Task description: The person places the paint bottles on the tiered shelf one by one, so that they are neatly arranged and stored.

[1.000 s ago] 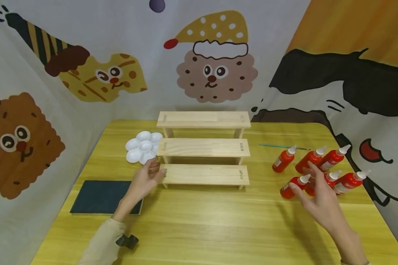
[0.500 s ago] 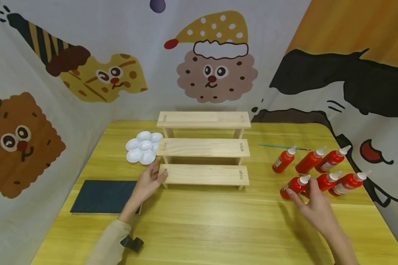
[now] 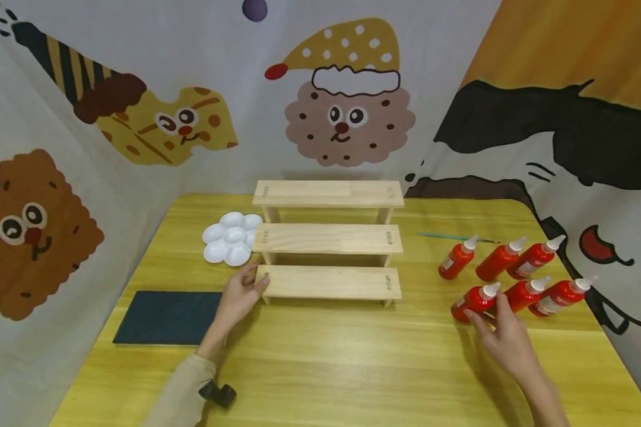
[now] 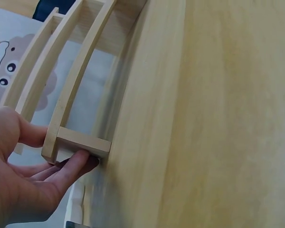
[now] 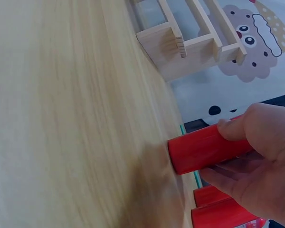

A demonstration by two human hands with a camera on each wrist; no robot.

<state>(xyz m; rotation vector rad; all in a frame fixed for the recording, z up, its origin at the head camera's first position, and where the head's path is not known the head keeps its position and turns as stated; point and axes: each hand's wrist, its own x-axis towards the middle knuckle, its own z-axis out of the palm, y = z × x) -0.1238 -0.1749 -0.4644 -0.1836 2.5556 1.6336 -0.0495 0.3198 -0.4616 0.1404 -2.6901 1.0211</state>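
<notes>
A three-tier wooden step shelf (image 3: 328, 238) stands at the middle of the table. At the left end of its lowest step, my left hand (image 3: 240, 295) holds on with the thumb on the board and the fingers against the side; the left wrist view shows the step's end (image 4: 80, 137) between thumb and fingers. On the right, my right hand (image 3: 504, 341) grips the front-left red paint bottle (image 3: 472, 303), which has a white nozzle. The right wrist view shows this bottle (image 5: 204, 149) between thumb and fingers, its base by the tabletop.
Several other red bottles (image 3: 497, 263) stand close around the gripped one. Behind them lies a thin turquoise paintbrush (image 3: 443, 235). A white flower-shaped palette (image 3: 232, 238) sits left of the shelf, and a dark flat board (image 3: 165, 317) lies nearer the front left.
My left hand has moved onto the lowest step's left end. The right hand has come down from above the bottles and closed round the front-left one.
</notes>
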